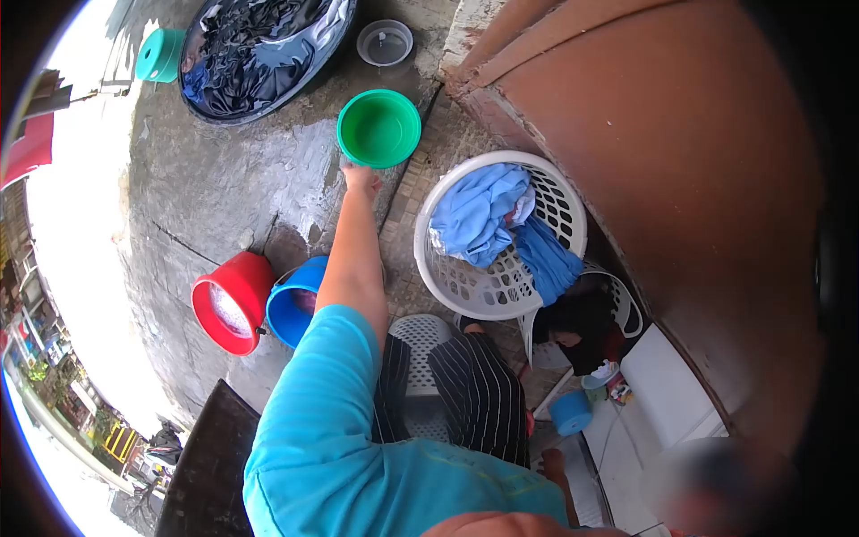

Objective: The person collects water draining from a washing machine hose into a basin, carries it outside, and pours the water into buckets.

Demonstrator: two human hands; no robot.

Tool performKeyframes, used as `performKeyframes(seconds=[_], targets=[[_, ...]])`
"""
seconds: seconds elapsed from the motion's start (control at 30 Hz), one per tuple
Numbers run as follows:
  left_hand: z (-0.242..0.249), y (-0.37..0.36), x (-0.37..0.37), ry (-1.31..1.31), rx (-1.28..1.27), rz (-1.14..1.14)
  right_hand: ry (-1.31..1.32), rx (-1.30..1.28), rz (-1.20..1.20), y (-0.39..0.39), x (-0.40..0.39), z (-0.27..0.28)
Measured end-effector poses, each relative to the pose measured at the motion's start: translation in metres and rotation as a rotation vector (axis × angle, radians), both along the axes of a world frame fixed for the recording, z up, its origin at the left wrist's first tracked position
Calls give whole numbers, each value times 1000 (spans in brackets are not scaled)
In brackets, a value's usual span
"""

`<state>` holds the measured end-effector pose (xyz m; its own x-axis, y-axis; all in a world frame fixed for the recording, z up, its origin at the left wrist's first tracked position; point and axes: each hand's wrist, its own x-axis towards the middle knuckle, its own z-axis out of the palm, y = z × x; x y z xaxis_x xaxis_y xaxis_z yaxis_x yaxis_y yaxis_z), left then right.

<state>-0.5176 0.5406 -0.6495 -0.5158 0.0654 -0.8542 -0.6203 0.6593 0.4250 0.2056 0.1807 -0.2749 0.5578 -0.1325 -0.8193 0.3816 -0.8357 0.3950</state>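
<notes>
My left hand (361, 181) is closed on the near rim of a green basin (379, 129), my arm stretched out forward. The basin looks empty inside. To its right stands a white laundry basket (447, 285) with light blue cloth (483, 215) and darker blue cloth (548, 258) in it. My right hand (553, 467) is low at my right side, partly cut off by my shirt; its fingers are too hidden to read.
A large dark tub (261, 116) of wet clothes lies at the top left beside a grey bowl (385, 43). Red (254, 277) and blue (288, 313) buckets with suds stand left of my arm. Dark clothes (586, 327) fill another basket. A brown wall (662, 161) rises on the right.
</notes>
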Motion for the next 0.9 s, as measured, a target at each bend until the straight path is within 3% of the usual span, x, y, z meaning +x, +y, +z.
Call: performKeyframes(seconds=[0.1,0.17,0.23,0.3,0.43,0.5,0.67,0.7,0.73,0.77,0.9], targets=[[15,-17,-7,-205,-3,-11,44,44,104,26,-23,6],[25,-56,-14,-299,60,-45,95,186,410,40,-27,-11],[33,-105,-23,-383,97,-145,66,263,294,80,-62,-5],[79,-147,-27,-340,8,-244,37,337,179,115,-89,-3],[129,-258,-54,67,-287,-1088,76,404,292,171,-130,11],[162,-301,-69,15,-418,-1218,86,391,295,192,-160,22],[241,-335,-125,-71,-430,-1314,96,624,698,248,-239,-27],[241,-336,-137,-75,-431,-1315,127,669,786,266,-271,-36],[237,-339,-148,-30,-425,-1175,143,660,755,287,-318,-35],[229,-340,-156,10,-417,-1037,162,764,929,305,-364,-31],[211,-304,-180,111,-323,-899,436,907,926,378,-506,-78]])
